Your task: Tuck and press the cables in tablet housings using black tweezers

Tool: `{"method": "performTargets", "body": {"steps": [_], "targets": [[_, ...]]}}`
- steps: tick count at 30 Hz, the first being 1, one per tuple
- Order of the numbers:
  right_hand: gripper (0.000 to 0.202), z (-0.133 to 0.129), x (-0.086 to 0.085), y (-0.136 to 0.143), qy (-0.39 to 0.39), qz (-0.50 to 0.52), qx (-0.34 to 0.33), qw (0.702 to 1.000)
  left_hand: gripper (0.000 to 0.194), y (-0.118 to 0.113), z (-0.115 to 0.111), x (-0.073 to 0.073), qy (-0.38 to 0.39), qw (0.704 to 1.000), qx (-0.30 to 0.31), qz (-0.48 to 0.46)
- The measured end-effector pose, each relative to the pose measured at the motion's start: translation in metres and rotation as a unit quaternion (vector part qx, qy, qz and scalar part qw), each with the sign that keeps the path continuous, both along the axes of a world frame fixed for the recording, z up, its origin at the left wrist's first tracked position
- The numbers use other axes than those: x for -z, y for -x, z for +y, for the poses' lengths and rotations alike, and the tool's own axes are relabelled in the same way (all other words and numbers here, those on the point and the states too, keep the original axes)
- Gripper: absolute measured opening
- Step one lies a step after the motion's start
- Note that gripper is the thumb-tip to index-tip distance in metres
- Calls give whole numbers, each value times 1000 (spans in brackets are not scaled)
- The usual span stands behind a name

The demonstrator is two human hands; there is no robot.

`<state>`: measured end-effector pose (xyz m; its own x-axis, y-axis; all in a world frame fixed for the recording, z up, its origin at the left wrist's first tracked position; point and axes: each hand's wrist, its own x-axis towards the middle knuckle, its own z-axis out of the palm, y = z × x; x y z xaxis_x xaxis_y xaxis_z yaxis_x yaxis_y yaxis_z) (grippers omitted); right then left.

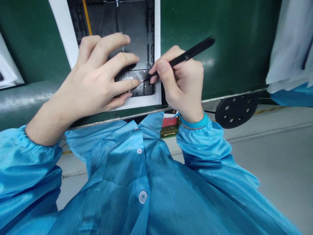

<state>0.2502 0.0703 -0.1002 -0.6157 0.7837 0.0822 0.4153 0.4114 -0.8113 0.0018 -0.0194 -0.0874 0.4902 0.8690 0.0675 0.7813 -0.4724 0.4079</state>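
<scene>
My left hand (97, 73) lies over a dark flat electronic device (139, 39), fingers spread and partly bent. Its fingertips rest on or just over the device's near end, covering part of it. My right hand (181, 78) is closed in a pen grip around slim black tweezers (193, 50). Their thin tip points down and left to the near right corner of the device, close beside a left fingertip. Whether anything sits between the tips is too small to tell. Underneath the device is a white sheet (158, 49), its borders showing on both sides.
The green work surface (220, 39) ends at a near edge just in front of my body. White sheets (286, 45) hang or lie at the far right. Below the edge are a round black disc with holes (237, 111) and a green circuit board (168, 131).
</scene>
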Motion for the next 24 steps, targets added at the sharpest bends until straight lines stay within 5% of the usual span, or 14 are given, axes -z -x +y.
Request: {"method": "performTargets", "body": {"steps": [17,24], "targets": [[54,1,-2,2,8,4,-3,1000,38,0,4,-5,43,999,-12,-20],[60,1,-7,3,-16,-17,-11,1000,51,3,15,-9,24,996,70,40]]}}
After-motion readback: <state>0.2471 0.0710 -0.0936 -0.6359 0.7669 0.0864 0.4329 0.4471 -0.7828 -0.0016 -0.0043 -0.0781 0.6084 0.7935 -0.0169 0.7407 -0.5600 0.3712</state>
